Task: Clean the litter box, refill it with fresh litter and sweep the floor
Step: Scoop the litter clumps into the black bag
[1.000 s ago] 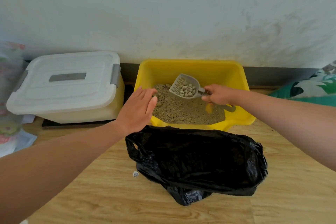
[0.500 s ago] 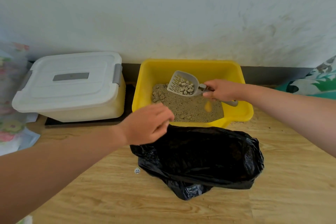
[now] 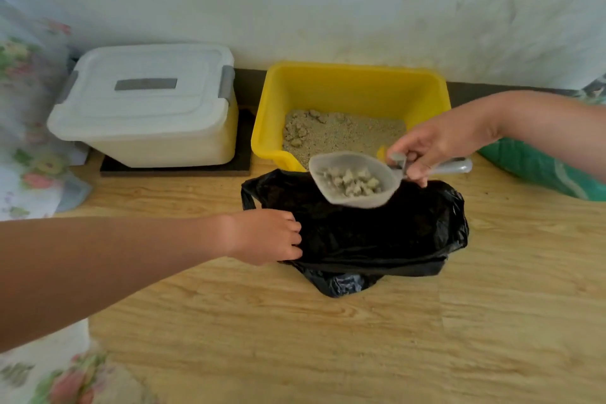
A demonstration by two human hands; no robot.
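Our right hand [image 3: 436, 147] grips the loaded scoop [image 3: 354, 180] above the black bag [image 3: 393, 239], whose edge our left hand [image 3: 265, 236] clutches. The litter box [image 3: 354, 88] beyond holds more clumps; refilling and sweeping are not yet done.

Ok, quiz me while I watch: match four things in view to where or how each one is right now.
Things
1. scoop
2. black bag
3. litter box
4. white bin

States
A. lid on, left of the litter box
B. in the right hand, over the bag's opening, carrying clumps
C. on the floor, left edge gripped by the left hand
D. holds sandy litter

Pairs: 1-B, 2-C, 3-D, 4-A
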